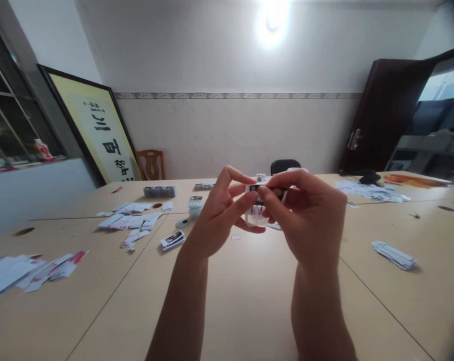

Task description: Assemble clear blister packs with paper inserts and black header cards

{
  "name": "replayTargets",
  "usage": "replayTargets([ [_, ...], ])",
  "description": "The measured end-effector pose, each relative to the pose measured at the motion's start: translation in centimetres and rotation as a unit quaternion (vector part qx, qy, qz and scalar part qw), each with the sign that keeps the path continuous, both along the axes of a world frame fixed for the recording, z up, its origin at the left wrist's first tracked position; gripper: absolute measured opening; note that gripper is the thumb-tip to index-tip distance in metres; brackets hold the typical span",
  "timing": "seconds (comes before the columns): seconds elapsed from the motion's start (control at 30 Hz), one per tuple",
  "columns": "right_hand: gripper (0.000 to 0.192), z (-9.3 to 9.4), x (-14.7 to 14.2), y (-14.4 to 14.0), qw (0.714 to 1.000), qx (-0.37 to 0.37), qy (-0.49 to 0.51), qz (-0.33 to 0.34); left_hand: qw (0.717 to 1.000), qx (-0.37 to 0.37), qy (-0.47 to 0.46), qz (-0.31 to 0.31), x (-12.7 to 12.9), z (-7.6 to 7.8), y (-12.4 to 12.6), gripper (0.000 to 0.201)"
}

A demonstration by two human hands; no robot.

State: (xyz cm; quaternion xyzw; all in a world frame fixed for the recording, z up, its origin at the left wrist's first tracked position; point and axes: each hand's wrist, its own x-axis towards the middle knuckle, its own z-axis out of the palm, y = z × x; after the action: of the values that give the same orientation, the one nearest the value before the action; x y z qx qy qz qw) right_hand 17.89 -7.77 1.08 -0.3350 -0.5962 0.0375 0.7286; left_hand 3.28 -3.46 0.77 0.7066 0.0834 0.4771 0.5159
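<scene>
Above the table, both my hands pinch a small clear plastic package with a dark printed label point(255, 216). My left hand point(224, 213) grips its left side, thumb on the front and fingers curled behind. From the right, my right hand point(306, 215) presses its thumb and index finger at the label's upper edge. The fingers cover much of the package, so its full shape is hidden. Left of my left hand stand a stack of clear plastic pieces point(195, 204), a round roll point(182, 223) and a small pile of dark printed cards point(173, 240).
Paper sheets point(131, 220) and more paper point(12, 276) lie on the left of the wooden table point(249, 301). A row of packed items point(160, 191) stands farther back. To the right are a folded paper bundle point(394, 254), scattered papers point(370, 190) and a dark object point(370, 177).
</scene>
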Motion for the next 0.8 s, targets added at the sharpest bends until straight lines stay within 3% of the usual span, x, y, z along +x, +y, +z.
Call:
replayTargets([
  [0.37,0.010,-0.02,-0.03,0.16,1.000,-0.010,0.017,0.012,1.000,0.008,0.013,0.026,0.13,0.19,-0.41,0.020],
  [0.8,0.009,-0.13,0.19,0.40,0.999,-0.015,0.012,0.035,1.000,-0.019,0.000,-0.008,-0.08,0.17,0.00,0.019],
])
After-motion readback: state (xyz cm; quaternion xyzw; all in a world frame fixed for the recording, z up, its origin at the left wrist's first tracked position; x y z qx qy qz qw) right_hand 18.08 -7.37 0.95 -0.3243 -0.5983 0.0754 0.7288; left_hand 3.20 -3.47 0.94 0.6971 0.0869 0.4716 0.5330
